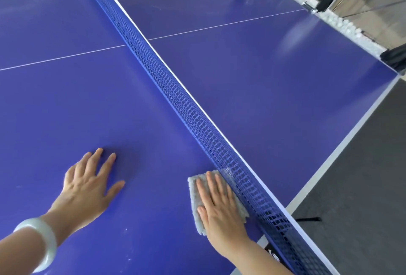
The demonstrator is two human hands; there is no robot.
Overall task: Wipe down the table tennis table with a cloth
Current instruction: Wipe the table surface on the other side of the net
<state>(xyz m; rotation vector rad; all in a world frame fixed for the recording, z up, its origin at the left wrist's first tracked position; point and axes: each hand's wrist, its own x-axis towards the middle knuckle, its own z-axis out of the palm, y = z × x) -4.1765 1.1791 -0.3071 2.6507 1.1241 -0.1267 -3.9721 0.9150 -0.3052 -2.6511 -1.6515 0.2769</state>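
Observation:
The blue table tennis table (109,103) fills most of the view, split by a blue net (175,94) running from the top left to the bottom right. A small grey cloth (194,189) lies flat on the near half, right beside the net. My right hand (217,206) presses flat on the cloth with straight fingers. To the left, my left hand (87,184) rests flat on the bare table surface with fingers spread, a pale bangle on its wrist.
A thin white centre line (61,56) crosses both halves. The table's white side edge (342,145) borders grey floor (362,176) at the right. Beyond the far edge lie several white balls (345,23) and dark equipment (393,57).

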